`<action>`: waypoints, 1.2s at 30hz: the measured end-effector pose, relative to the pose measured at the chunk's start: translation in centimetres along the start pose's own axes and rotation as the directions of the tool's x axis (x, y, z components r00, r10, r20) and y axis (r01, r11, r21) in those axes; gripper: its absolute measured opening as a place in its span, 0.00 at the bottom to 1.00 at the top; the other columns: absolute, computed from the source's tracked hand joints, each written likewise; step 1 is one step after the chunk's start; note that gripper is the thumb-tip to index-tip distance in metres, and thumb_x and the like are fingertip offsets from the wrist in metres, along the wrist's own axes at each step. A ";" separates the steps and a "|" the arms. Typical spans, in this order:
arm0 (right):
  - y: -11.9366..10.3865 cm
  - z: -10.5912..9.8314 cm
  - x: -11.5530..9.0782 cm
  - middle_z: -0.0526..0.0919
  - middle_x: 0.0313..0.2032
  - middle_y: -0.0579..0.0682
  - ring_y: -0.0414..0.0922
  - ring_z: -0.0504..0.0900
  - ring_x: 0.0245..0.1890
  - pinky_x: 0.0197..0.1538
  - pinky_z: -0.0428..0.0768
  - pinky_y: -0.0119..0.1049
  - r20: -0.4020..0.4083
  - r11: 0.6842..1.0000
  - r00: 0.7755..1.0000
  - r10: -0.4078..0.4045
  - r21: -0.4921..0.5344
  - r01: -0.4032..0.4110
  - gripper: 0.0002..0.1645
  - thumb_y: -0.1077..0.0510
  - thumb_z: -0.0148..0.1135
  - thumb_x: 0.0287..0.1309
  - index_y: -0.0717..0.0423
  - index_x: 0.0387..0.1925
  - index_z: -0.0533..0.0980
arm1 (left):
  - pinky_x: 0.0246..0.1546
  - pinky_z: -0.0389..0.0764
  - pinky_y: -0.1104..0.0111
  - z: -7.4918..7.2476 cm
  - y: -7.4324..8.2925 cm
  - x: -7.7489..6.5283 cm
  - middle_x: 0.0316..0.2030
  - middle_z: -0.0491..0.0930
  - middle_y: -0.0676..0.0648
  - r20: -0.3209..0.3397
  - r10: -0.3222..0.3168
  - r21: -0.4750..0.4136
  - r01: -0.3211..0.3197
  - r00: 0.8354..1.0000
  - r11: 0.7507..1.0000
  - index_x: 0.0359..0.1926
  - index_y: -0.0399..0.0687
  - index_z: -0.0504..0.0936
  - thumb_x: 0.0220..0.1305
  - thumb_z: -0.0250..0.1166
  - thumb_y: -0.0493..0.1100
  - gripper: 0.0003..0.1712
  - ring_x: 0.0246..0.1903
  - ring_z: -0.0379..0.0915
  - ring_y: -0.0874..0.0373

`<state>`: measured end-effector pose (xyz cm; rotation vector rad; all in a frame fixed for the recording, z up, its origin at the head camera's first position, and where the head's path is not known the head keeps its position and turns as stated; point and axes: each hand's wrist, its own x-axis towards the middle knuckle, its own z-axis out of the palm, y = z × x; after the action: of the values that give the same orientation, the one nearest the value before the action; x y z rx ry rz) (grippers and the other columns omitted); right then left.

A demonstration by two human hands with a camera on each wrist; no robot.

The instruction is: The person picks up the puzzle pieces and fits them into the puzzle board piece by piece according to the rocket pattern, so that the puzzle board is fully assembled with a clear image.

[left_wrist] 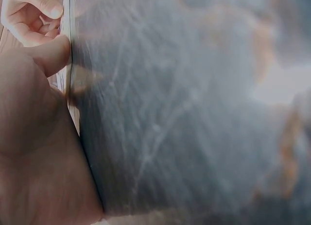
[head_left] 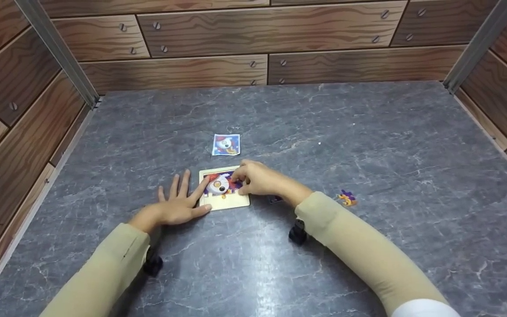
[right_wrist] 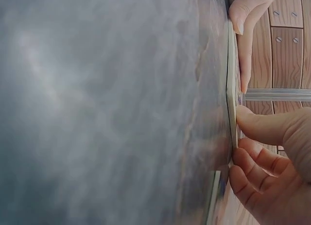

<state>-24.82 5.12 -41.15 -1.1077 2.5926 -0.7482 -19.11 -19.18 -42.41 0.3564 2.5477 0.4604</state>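
A cream-framed jigsaw puzzle board lies flat on the grey table, showing a white face with a red top among purple pieces. My left hand is spread beside it, with thumb and index finger resting on its left side and the other fingers on the table. At the picture's right side, my right hand has curled fingers and pinches a purple puzzle piece, mostly hidden by the fingertips. In the right wrist view, the right thumb touches the edge of the board.
Behind the board lies a small picture card with a similar character. One dark puzzle piece lies partly under the right wrist. Several purple and orange pieces are heaped farther right. Wood-patterned panels stand around the table.
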 end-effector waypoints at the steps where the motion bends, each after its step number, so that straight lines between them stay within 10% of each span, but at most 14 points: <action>1: -0.1 0.0 0.0 0.72 0.33 0.51 0.44 0.72 0.32 0.39 0.71 0.36 0.006 1.000 1.000 0.003 -0.003 -0.003 0.18 0.63 0.69 0.47 0.60 0.43 0.81 | 0.52 0.16 0.36 0.0 0.0 0.0 0.67 0.12 0.38 0.000 -0.002 -0.001 0.002 1.000 1.000 0.72 0.69 0.30 0.58 0.38 0.77 0.48 0.63 0.04 0.41; 36: -0.2 -0.3 -0.2 0.72 0.36 0.51 0.46 0.70 0.38 0.42 0.71 0.39 0.046 0.987 0.998 -0.047 -0.149 0.054 0.13 0.60 0.67 0.52 0.56 0.42 0.83 | 0.52 0.20 0.34 0.1 0.0 0.0 0.67 0.13 0.38 -0.009 0.006 0.030 -0.006 1.000 1.000 0.72 0.66 0.30 0.62 0.40 0.73 0.46 0.64 0.06 0.39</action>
<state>-24.65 5.23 -40.79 -1.2220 2.6298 -0.5409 -19.00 -19.12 -42.49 0.3739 2.5652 0.4276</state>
